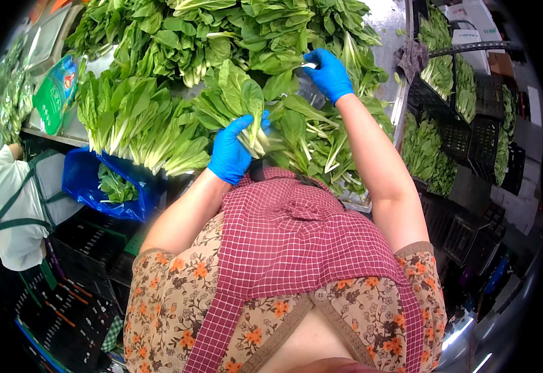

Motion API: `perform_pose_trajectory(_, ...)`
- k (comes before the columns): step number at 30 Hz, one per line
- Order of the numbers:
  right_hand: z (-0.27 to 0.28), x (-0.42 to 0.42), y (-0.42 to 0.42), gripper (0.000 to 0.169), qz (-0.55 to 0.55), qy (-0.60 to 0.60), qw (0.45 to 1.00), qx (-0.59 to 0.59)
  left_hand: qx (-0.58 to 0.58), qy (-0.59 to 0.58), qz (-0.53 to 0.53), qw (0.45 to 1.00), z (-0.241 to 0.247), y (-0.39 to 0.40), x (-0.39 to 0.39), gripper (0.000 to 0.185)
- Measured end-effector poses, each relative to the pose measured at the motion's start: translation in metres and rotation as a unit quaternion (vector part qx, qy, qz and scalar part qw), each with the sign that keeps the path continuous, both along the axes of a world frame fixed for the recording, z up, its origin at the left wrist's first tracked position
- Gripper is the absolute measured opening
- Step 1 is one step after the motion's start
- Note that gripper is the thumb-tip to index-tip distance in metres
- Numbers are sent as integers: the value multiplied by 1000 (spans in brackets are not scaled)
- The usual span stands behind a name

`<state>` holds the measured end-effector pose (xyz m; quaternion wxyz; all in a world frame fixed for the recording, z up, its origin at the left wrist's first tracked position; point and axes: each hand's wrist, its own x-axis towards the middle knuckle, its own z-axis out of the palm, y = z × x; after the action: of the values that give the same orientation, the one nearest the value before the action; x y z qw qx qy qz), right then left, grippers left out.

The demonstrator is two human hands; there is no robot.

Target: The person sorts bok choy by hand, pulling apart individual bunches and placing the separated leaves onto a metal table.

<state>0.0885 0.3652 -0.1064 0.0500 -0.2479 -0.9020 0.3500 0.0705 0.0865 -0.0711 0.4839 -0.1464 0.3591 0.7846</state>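
Both hands wear blue gloves. My left hand (234,148) grips a bunch of leafy greens (240,95) by its pale stems, leaves pointing up and away from me. Farther out and to the right, my right hand (328,74) has its thumb and fingers closed on the pale stem end of a leafy green (281,65) at the large heap (173,32). A row of greens (136,123) lies side by side left of my left hand, stems towards me. Loose greens (309,130) are spread between my arms on the metal table (395,93).
Left of the table, a blue plastic bag (83,179) holds some greens, near a person in a white top (15,205). A green printed bag (57,93) lies at the table's left. Black crates (488,98), several with greens, stand at the right beyond a grey cloth (412,60).
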Motion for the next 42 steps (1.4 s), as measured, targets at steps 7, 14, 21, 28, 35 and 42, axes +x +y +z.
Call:
perform_pose_trajectory(7,16,9,-7,33,22,-77,993,-87,4,-8,4,1000,5,-2,3,44)
perform_pose_trajectory(14,32,82,-28,23,-83,-29,925,-369,37,-14,55,998,6,-3,-3,36)
perform_pose_trajectory(21,48,130,-63,20,-147,149,837,-505,61,-7,69,996,0,0,-1,34)
perform_pose_trajectory(28,89,109,-126,19,3,215,963,-164,96,28,-34,994,19,17,27,33)
perform_pose_trajectory(35,96,110,-137,21,170,220,960,-42,99,19,-30,994,26,12,25,46)
perform_pose_trajectory(42,88,122,-129,16,134,176,934,-281,119,57,-12,991,31,-1,20,44)
